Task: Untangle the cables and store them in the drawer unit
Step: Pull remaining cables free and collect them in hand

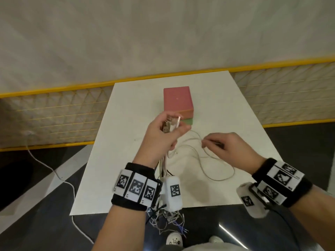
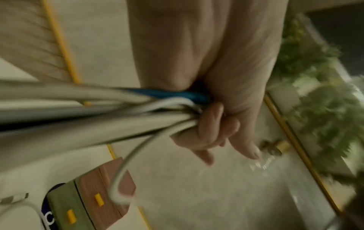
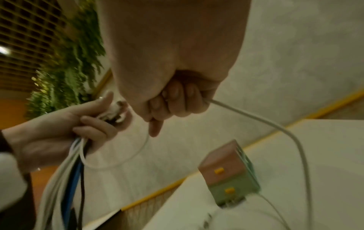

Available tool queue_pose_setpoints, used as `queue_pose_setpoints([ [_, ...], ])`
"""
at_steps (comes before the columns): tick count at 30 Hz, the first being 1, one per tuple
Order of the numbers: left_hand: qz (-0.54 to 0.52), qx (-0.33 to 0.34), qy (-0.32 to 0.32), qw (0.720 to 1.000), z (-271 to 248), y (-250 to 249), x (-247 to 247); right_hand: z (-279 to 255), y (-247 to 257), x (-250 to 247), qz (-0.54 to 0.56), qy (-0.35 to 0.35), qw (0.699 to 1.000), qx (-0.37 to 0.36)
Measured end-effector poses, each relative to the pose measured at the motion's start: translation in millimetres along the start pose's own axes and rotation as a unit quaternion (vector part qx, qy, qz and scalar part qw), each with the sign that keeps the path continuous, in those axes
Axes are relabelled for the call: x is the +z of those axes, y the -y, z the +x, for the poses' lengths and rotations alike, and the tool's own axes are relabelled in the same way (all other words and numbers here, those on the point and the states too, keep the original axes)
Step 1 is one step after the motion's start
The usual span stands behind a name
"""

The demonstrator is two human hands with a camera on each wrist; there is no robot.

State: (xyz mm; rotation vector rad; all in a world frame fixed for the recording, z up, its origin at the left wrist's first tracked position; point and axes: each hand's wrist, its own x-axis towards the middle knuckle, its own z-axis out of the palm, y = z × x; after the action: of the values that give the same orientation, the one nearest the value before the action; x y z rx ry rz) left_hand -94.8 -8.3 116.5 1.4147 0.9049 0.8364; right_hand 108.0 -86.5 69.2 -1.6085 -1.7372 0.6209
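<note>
Gathering plug ends: left hand (image 1: 164, 132) fists the bundle (image 3: 65, 168) upright, probably so slack hangs free. Right hand (image 1: 229, 145) pinches one white cable (image 1: 213, 165), fingers curled tight, likely teasing it out over the table (image 1: 235, 109). Drawer unit (image 1: 178, 102) sits behind, drawers closed.

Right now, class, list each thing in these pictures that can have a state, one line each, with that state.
Left hand: raised, gripping the bundle of white, blue and black cables near its plugs.
Right hand: pinching one thin white cable.
Thin white cable: looped loosely on the white table.
Pink and green drawer unit: upright, both visible drawers closed.
</note>
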Motion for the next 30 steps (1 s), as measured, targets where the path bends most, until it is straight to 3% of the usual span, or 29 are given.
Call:
queue_pose_setpoints([
  [2, 0.051, -0.015, 0.046, 0.998, 0.2, -1.3, 13.6, 13.8, 16.9, -8.8, 0.003, -0.031, 0.999, -0.032],
  [7, 0.080, 0.009, 0.000, 0.997, 3.6, -6.5, 1.1, 28.5, 31.9, -22.7, 0.089, -0.050, 0.994, -0.032],
  [11, 0.075, 0.012, 0.035, 0.996, -2.4, -13.0, 8.4, 37.3, 40.3, -14.4, 0.099, -0.037, 0.993, -0.054],
  [13, 0.061, 0.018, 0.021, 0.998, -2.4, -12.6, 11.7, 43.4, 46.0, -10.5, 0.133, -0.041, 0.989, -0.057],
  [15, 0.059, 0.047, -0.039, 0.996, -1.2, -12.1, 4.2, 46.3, 47.5, -12.7, 0.124, -0.044, 0.990, -0.057],
  [19, 0.018, 0.071, -0.269, 0.960, 1.9, -6.5, -42.0, 40.7, 26.1, -22.7, 0.053, -0.024, 0.998, -0.026],
  [21, 0.046, 0.071, -0.309, 0.947, 2.7, 0.4, -58.6, 37.7, 20.9, -21.1, 0.042, -0.008, 0.999, -0.016],
  [24, 0.126, 0.119, -0.278, 0.945, 3.7, 4.1, -45.4, 44.4, 28.5, -11.3, 0.047, -0.025, 0.998, -0.044],
  [27, 0.164, 0.212, -0.221, 0.938, 0.8, 4.1, -17.0, 58.0, 46.1, -4.5, 0.040, -0.032, 0.995, -0.084],
  [30, 0.175, 0.214, -0.222, 0.935, 0.6, 6.2, -6.2, 67.9, 58.2, -4.2, -0.020, -0.032, 0.993, -0.115],
])
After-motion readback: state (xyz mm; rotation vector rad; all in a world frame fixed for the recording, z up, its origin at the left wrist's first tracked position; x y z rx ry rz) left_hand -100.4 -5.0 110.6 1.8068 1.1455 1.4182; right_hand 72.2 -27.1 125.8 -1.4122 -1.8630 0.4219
